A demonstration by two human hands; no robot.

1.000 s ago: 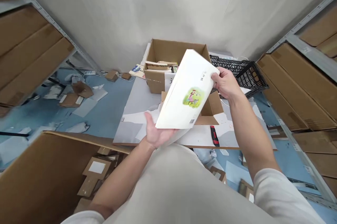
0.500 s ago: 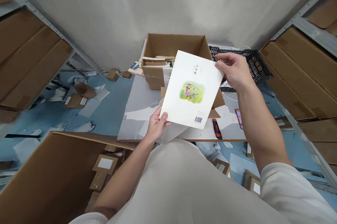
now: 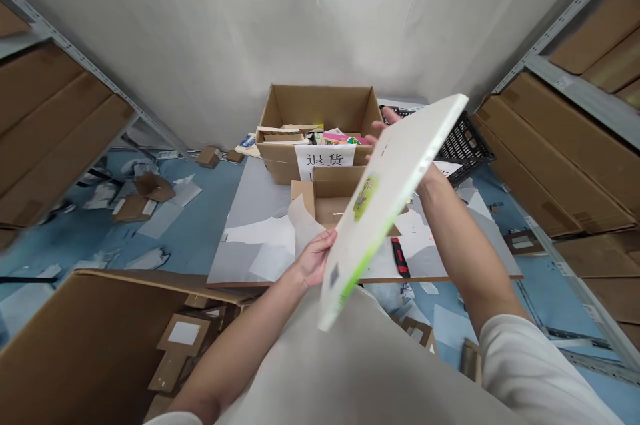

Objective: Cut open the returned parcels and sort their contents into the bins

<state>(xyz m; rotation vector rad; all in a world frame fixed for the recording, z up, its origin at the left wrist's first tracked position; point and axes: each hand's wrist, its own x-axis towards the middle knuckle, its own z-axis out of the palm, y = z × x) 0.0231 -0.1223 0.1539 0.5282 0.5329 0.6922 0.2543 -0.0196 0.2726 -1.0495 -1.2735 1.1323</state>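
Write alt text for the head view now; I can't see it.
A person's left hand grips a white book, tilted steeply; the right hand is partly hidden behind its upper part. Beyond, on a table, are a small open carton and a larger carton of books, plus a black crate.

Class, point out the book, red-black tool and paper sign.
Book (image 3: 387,204), head view: its illustrated cover.
Red-black tool (image 3: 400,257), head view: its body.
Paper sign (image 3: 326,160), head view: its lettered front.
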